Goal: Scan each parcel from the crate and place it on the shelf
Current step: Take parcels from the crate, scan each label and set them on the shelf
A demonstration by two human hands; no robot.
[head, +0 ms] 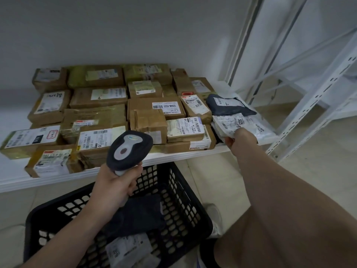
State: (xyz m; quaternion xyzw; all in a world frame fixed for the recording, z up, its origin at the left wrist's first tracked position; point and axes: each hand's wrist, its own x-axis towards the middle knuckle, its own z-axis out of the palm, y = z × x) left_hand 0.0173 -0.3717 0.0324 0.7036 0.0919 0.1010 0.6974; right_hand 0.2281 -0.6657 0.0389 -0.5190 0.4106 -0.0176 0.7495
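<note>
R hand (238, 137) grips white parcel (229, 123) on shelf (173, 154), L hand (116, 185) holds scanner (128, 149)

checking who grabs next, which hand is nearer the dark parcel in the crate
Left. The left hand, holding the scanner, is just above the dark parcel; the right hand is up at the shelf, gripping a white parcel.

Dim, flat indoor light, cool grey cast, brighter at right on the white perforated metal shelving frame (313, 102). Brown taped cardboard boxes (98, 97) looked murky, most label print too soft to read; big digits on the white plastic mailer bag (228, 122) were legible. Deep shadow inside the black plastic lattice crate (183, 200). Faint sheen on the grey-and-black handheld scanner (129, 147). Wide-angle distortion bowed the white shelf board (193, 152).
</note>
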